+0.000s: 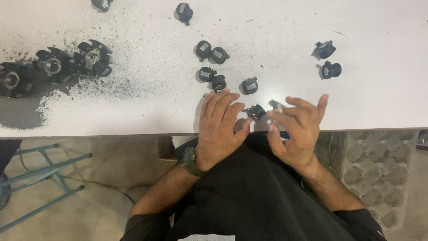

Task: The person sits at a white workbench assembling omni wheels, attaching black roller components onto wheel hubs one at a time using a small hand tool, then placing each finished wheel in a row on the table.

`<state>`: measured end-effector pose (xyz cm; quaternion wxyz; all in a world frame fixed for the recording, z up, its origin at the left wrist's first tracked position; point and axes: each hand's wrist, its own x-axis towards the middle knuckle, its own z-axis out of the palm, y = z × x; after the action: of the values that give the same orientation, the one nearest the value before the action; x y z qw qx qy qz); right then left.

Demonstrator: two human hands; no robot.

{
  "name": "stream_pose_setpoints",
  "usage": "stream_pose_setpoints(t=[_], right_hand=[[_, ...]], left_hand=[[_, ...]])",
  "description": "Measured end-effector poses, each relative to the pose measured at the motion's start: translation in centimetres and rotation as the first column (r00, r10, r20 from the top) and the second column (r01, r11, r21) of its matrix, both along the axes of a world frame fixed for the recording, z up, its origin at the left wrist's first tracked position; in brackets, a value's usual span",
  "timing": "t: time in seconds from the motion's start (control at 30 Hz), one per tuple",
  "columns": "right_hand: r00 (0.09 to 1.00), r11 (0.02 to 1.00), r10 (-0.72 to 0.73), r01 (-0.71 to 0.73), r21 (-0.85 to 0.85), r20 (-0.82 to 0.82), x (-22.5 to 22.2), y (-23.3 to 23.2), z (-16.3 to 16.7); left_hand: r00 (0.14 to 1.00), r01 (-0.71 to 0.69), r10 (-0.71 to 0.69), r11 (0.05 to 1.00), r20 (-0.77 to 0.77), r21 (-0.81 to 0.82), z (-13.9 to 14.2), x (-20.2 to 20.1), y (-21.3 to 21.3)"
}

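Observation:
My left hand (219,129) lies flat on the white table (147,107) near its front edge, fingers spread, thumb next to a small black plastic part (257,111). My right hand (298,129) hovers just right of that part, fingers loosely curled, pinching a tiny pale piece (277,106) at its fingertips. Several more small black parts with grey faces (209,51) lie in a cluster just beyond my left fingers.
Two black parts (327,60) sit apart at the right. Larger black star-shaped pieces (73,62) rest at the left amid dark powder and a grey smear. A blue metal stool frame (42,178) stands on the floor below left.

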<state>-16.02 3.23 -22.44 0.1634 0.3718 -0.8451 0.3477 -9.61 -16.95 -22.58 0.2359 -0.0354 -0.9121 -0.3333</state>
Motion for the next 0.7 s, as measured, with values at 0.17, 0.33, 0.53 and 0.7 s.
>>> stream_pose_setpoints(t=[0.17, 0.33, 0.53, 0.7], right_hand=[[0.996, 0.984, -0.071, 0.060, 0.169, 0.056, -0.7, -0.7, -0.7], [0.998, 0.986, -0.038, 0.029, 0.167, 0.053, -0.5, -0.6, -1.5], [0.998, 0.986, -0.045, 0.037, 0.162, 0.048, -0.6, -0.5, -1.9], [0.996, 0.989, -0.061, 0.052, 0.138, 0.068, -0.5, -0.5, -2.0]], left_hand=[[1.000, -0.024, 0.025, 0.996, 0.013, -0.087, 0.3, -0.3, 0.1], [0.998, 0.042, -0.043, 0.999, 0.039, 0.030, 0.7, -0.4, -0.1], [0.995, 0.097, -0.099, 0.994, 0.021, 0.047, 0.3, -0.6, -0.3], [0.995, 0.099, -0.098, 0.989, 0.013, -0.106, 0.0, -0.2, -0.8]])
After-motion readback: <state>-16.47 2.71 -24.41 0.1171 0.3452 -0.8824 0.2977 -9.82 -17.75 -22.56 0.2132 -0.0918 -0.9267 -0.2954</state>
